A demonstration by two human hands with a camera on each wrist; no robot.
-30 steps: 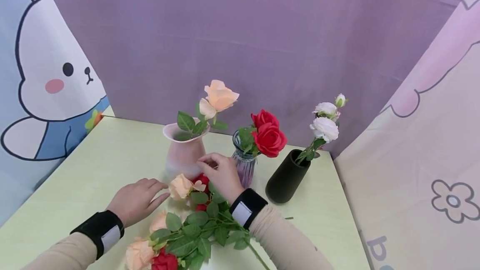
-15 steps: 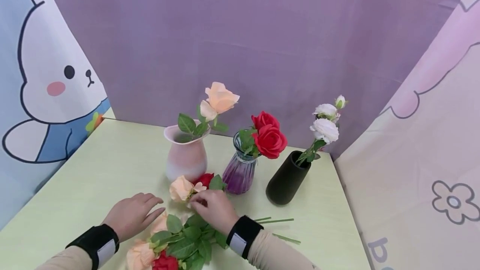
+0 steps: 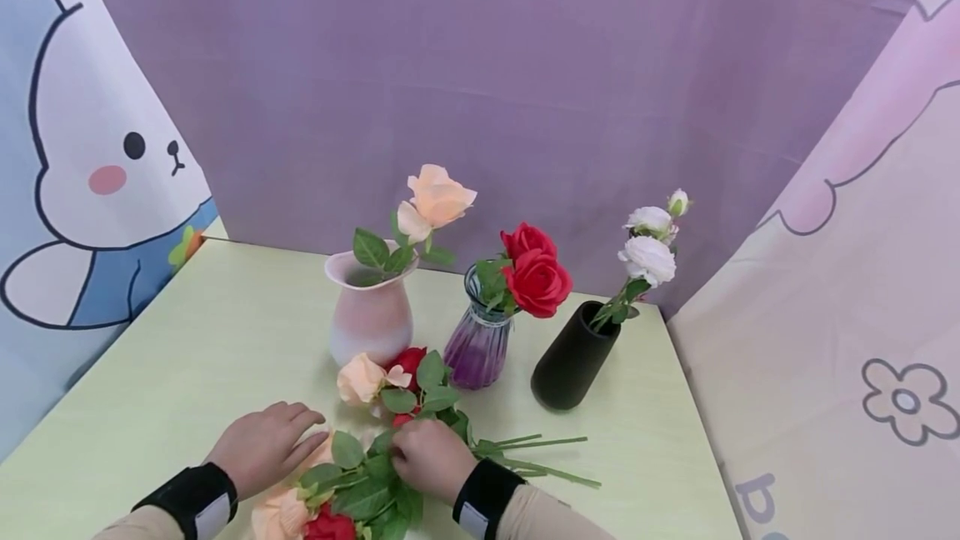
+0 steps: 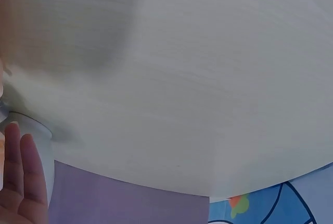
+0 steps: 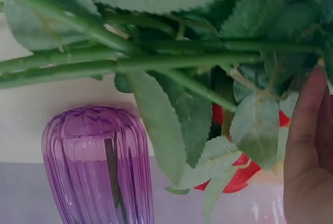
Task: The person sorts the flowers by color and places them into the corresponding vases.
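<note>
A pile of artificial roses lies at the front of the table, with peach blooms [image 3: 279, 515], red blooms [image 3: 330, 523] and leafy green stems [image 3: 555, 442]. My right hand [image 3: 435, 461] reaches down among the leaves. In the right wrist view its fingers [image 5: 307, 114] point at a stem; the thumb is hidden, and I cannot tell whether it pinches the stem. My left hand [image 3: 262, 448], fingers loosely extended and holding nothing, hovers left of the pile, near a peach rose partly covered by it. Another peach rose [image 3: 360, 377] lies farther back.
Behind the pile stand a pink vase [image 3: 371, 319] with one upright peach rose [image 3: 438, 197], a purple glass vase [image 3: 480, 348] with red roses [image 3: 538, 280], and a tilted-looking black vase [image 3: 573, 361] with white flowers [image 3: 648, 260]. A purple cloth [image 3: 510, 90] hangs behind the table.
My right hand has come down from in front of the pink vase, toward me, into the leaves of the pile. My left hand has drawn back slightly from the farther peach rose.
</note>
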